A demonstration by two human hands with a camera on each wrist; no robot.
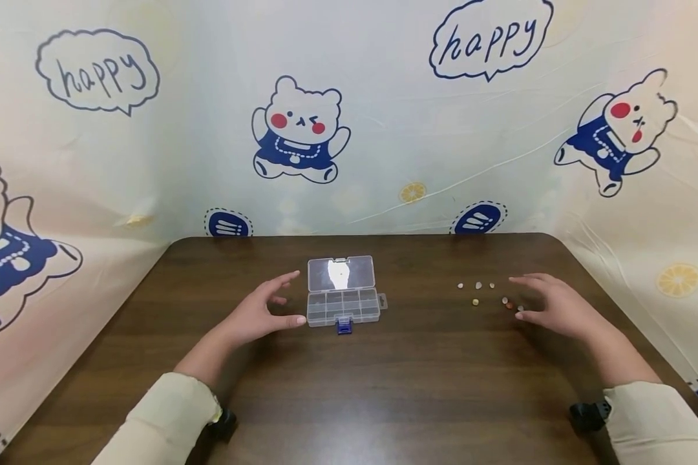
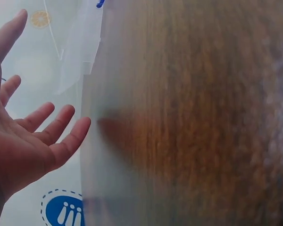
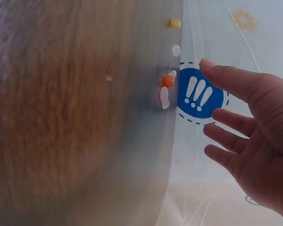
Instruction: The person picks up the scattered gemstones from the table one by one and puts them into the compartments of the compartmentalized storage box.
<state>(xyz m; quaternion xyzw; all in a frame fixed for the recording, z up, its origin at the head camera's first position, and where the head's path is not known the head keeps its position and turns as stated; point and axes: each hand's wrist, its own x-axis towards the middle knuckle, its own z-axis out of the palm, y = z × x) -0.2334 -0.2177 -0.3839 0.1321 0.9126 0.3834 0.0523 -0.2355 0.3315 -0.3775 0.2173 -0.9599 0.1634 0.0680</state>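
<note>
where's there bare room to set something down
Bare tabletop lies between the clear box and the small pieces, and nearer the person, between the sleeves. It's crowded around the pieces by the right hand; the left hand flanks the box.

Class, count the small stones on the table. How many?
7 visible: three stones in the back row, one yellow stone nearer, three clustered stones beside the right hand, which may hide more.
</note>
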